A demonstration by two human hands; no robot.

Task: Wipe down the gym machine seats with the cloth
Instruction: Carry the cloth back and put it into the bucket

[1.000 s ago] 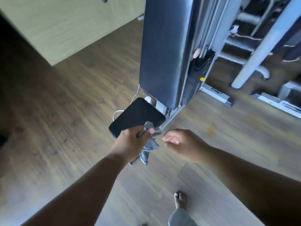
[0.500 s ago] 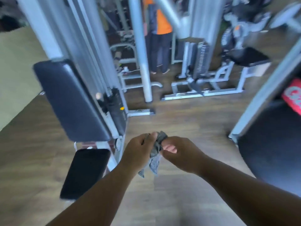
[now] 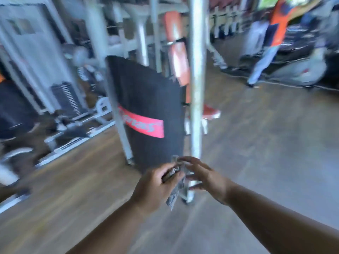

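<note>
Gripping: left hand [image 3: 156, 186] is curling round grey cloth [image 3: 174, 195]
Touching: right hand [image 3: 205, 177] — fingers spread — is meeting cloth
Blocking: metal post [image 3: 196, 88], black pad [image 3: 146, 110] are standing just beyond both

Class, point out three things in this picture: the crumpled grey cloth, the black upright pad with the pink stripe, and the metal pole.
crumpled grey cloth [image 3: 173, 197], head view, hanging lower end.
black upright pad with the pink stripe [image 3: 146, 94], head view, upper face.
metal pole [image 3: 197, 70], head view, mid shaft.

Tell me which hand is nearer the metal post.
Right. The right hand sits just in front of the metal post, fingers overlapping it in view; the left hand, gripping the cloth, is farther left.
</note>
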